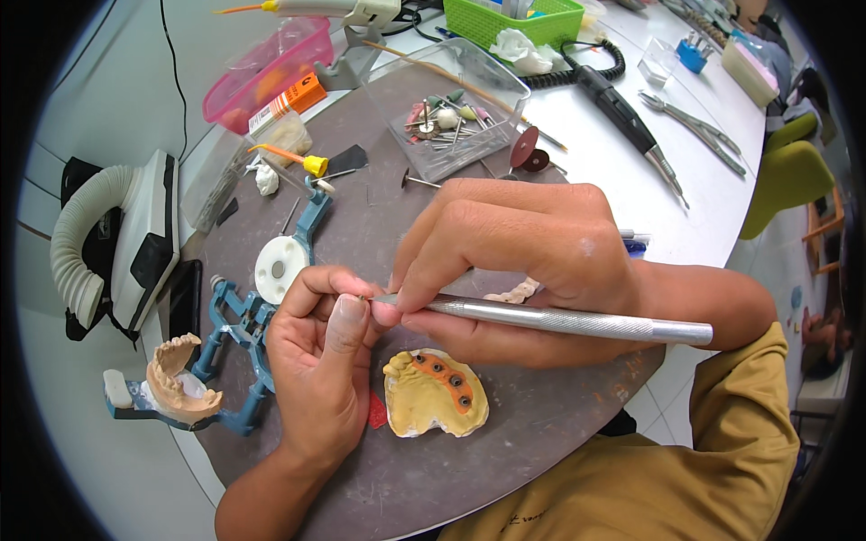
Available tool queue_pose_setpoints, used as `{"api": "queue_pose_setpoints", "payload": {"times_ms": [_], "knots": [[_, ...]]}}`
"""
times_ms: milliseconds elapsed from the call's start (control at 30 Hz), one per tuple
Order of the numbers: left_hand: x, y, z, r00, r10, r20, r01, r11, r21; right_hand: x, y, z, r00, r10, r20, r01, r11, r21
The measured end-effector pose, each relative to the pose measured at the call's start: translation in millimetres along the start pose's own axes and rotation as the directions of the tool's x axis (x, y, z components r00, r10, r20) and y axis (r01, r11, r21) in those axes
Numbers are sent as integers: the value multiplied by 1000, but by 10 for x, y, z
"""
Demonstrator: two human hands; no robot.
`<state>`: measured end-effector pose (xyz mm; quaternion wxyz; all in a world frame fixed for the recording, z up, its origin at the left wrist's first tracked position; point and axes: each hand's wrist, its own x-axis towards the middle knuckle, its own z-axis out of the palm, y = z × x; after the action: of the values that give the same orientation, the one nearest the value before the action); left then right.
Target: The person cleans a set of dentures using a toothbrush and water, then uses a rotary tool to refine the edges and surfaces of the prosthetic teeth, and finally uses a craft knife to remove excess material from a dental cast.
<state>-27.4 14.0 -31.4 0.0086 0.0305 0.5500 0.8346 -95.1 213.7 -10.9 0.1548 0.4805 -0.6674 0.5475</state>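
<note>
My right hand [523, 252] grips a silver knurled knife handle [577, 320], its tip at the fingertips of my left hand [320, 361]. My left thumb and fingers pinch a tiny piece [363, 298], too small to name. Below my hands lies a yellow dental model [424, 406] with an orange band holding several metal inserts, beside a red scrap [377, 411]. A pale tooth piece [512, 293] sits partly hidden behind the handle. Left of my hands stands a blue articulator [248, 419] with a white disc [278, 269] and a beige cast [176, 379].
The grey mat [541, 442] bears a clear box of burs [437, 149] and red discs [525, 149]. Suction unit [144, 243] stands left; pink basket [230, 104] and green basket [505, 18] behind; handpiece [622, 122] and pliers [695, 126] right; green chair [789, 189] beyond.
</note>
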Motion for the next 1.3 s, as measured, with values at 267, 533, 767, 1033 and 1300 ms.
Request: {"api": "queue_pose_setpoints", "payload": {"times_ms": [267, 533, 767, 1033, 1300], "knots": [[-9, 9, 7, 1000, -2, 16, 2, 1000, 26, -13, -1, 27, 1000, 15, 20, -15, 999, -34], [-65, 11, 63, 997, 58, -42, -44, 961, 272, -23, -26, -22, 996, -43, 75, 65, 947, -315], [-52, -32, 102, 989, 146, -19, -128, 917, 379, 119, -118, -139, 755, 608, 244, -654, 727, 212], [-45, -2, 51, 993, 114, 22, -115, 942, 316, 193, -139, -196, 602, 702, 381, -789, 452, 416], [-50, -1, 83, 990, 139, 30, -142, 957, 253, 217, -184, -273, 726, 631, 273, -682, 615, 396]]}}
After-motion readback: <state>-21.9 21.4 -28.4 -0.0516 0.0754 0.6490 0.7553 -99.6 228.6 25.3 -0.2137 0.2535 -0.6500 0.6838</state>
